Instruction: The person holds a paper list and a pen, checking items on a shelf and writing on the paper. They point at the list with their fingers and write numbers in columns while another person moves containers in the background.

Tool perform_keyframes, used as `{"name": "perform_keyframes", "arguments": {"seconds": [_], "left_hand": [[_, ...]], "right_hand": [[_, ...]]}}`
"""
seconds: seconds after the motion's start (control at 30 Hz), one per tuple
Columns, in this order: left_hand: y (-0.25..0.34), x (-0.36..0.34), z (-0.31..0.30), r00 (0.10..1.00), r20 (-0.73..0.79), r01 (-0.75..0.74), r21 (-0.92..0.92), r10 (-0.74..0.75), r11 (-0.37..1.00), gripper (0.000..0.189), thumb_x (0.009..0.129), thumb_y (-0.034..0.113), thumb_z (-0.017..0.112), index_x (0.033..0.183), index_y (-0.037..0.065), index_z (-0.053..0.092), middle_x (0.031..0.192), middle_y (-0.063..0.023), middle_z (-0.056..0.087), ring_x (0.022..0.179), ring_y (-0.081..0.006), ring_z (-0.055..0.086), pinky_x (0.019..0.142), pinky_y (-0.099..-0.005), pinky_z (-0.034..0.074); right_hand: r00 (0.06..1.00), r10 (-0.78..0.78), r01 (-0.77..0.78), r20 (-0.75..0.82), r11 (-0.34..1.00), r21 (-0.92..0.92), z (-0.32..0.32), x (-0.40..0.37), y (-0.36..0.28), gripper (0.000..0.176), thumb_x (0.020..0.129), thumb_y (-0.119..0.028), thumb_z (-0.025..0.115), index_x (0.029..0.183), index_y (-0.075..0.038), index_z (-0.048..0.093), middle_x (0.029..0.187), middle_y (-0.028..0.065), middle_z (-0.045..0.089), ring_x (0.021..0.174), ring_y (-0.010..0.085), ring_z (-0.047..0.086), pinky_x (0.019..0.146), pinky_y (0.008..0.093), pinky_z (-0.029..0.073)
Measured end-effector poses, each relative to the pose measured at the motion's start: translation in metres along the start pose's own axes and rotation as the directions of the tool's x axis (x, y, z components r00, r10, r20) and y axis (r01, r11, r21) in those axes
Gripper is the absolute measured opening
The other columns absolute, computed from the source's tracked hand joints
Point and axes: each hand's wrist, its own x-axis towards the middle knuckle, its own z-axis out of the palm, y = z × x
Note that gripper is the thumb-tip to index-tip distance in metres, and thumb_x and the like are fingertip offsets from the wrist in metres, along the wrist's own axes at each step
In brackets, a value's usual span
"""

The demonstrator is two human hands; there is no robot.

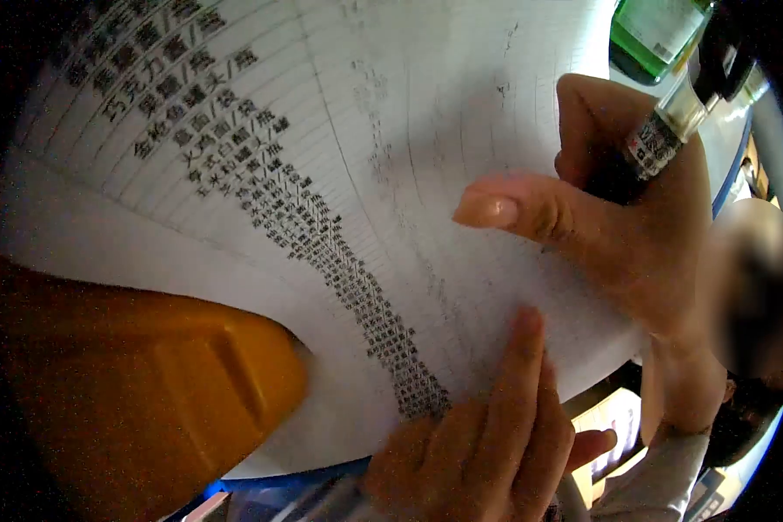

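A large white paper sheet (348,52) with ruled lines and printed Chinese characters fills most of the view, curved by the lens. Over its lower edge lies my left hand (487,444), fingers stretched out and pointing up across the page. My right hand (618,217) is above the sheet's right side, its thumb extended to the left and its other fingers curled. In those curled fingers is a pen (657,143) with a clear barrel and a printed label; its dark lower part is shadowed and the tip is hidden.
An orange-yellow object (165,374) with a rounded end covers the lower left. At the upper right stands a green bottle (657,39) with a pale label. A blue table edge (322,470) shows below the paper. Part of a person (757,287) appears blurred at the right.
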Motion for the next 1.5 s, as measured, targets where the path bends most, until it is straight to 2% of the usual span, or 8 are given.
{"name": "perform_keyframes", "arguments": {"seconds": [0.17, 0.27, 0.43, 0.57, 0.77, 0.97, 1.17, 1.5], "left_hand": [[-0.001, -0.001, 0.002, 1.0, -0.016, -0.013, -0.012, 0.013, 1.0, 0.044, 0.085, 0.038, 0.037, 0.07, 0.001, 0.058, 0.088, -0.013, 0.061, 0.042, -0.0059, 0.047, 0.032, -0.0157, 0.032], [-0.003, -0.002, 0.002, 1.0, -0.017, -0.022, -0.016, 0.022, 1.0, 0.046, 0.085, 0.039, 0.037, 0.071, 0.001, 0.058, 0.088, -0.0135, 0.061, 0.042, -0.0062, 0.048, 0.032, -0.0157, 0.033], [-0.008, -0.001, 0.001, 0.999, -0.022, -0.041, -0.032, 0.04, 0.999, 0.048, 0.085, 0.04, 0.036, 0.072, 0.0, 0.058, 0.088, -0.0143, 0.061, 0.041, -0.0068, 0.05, 0.031, -0.0157, 0.035], [-0.009, -0.002, 0.003, 0.998, -0.042, -0.055, -0.045, 0.053, 0.997, 0.05, 0.085, 0.042, 0.035, 0.074, -0.001, 0.058, 0.089, -0.015, 0.06, 0.041, -0.0073, 0.052, 0.03, -0.0156, 0.037], [-0.006, 0.003, 0.009, 0.992, -0.114, 0.059, -0.014, -0.06, 0.998, 0.05, 0.086, 0.042, 0.034, 0.072, 0.0, 0.058, 0.09, -0.0123, 0.061, 0.038, -0.0041, 0.047, 0.03, -0.0144, 0.034], [-0.015, 0.004, 0.0, 1.0, -0.016, 0.01, 0.034, -0.009, 0.999, 0.052, 0.086, 0.043, 0.031, 0.07, 0.001, 0.057, 0.091, -0.011, 0.061, 0.033, -0.0034, 0.037, 0.03, -0.013, 0.028], [-0.033, 0.004, -0.001, 0.995, 0.033, -0.1, 0.068, 0.097, 0.993, 0.052, 0.087, 0.042, 0.03, 0.068, 0.001, 0.057, 0.092, -0.0122, 0.061, 0.033, -0.0025, 0.037, 0.03, -0.0127, 0.028], [-0.045, 0.012, -0.007, 0.994, 0.105, 0.002, -0.032, 0.001, 0.999, 0.05, 0.086, 0.041, 0.033, 0.066, 0.0, 0.055, 0.093, -0.0129, 0.06, 0.033, -0.002, 0.037, 0.03, -0.012, 0.029]], "right_hand": [[0.986, -0.132, 0.139, 0.101, 0.988, -0.062, -0.008, 0.005, 0.01, 0.052, 0.046, -0.03, 0.08, 0.051, -0.01, 0.032, 0.046, -0.0071, 0.028, 0.043, 0.0017, 0.023, 0.039, 0.0188, 0.015], [0.982, -0.187, 0.188, 0.02, 0.975, -0.12, -0.001, 0.003, 0.013, 0.051, 0.05, -0.027, 0.079, 0.051, -0.011, 0.031, 0.046, -0.0071, 0.029, 0.044, 0.0016, 0.023, 0.039, 0.0189, 0.015], [0.998, 0.034, -0.029, -0.054, 0.996, 0.09, 0.007, 0.0, -0.004, 0.042, 0.062, -0.009, 0.067, 0.053, -0.011, 0.027, 0.047, -0.0062, 0.027, 0.044, 0.0013, 0.023, 0.04, 0.0194, 0.015], [1.0, -0.002, 0.004, -0.01, 0.982, 0.187, 0.007, 0.003, -0.006, 0.032, 0.065, 0.001, 0.052, 0.053, -0.011, 0.024, 0.047, -0.0058, 0.023, 0.043, 0.0017, 0.021, 0.04, 0.0206, 0.013], [0.999, -0.017, 0.022, -0.052, 0.996, 0.087, 0.01, 0.007, -0.007, 0.031, 0.064, 0.004, 0.049, 0.053, -0.01, 0.023, 0.048, -0.006, 0.02, 0.042, 0.0014, 0.017, 0.039, 0.0218, 0.012], [0.998, 0.006, 0.014, -0.064, 0.951, 0.309, 0.022, 0.012, -0.01, 0.032, 0.064, 0.006, 0.048, 0.053, -0.01, 0.023, 0.048, -0.0062, 0.019, 0.041, 0.001, 0.017, 0.039, 0.0211, 0.012], [0.991, -0.078, 0.093, -0.112, 0.986, 0.138, 0.03, 0.018, -0.017, 0.031, 0.065, 0.004, 0.05, 0.053, -0.009, 0.024, 0.048, -0.0054, 0.02, 0.041, 0.0022, 0.019, 0.039, 0.0205, 0.014], [0.991, -0.126, 0.129, -0.041, 0.987, 0.093, 0.033, 0.031, -0.015, 0.029, 0.066, 0.002, 0.049, 0.053, -0.01, 0.026, 0.048, -0.004, 0.021, 0.039, 0.0042, 0.021, 0.038, 0.02, 0.018]]}}
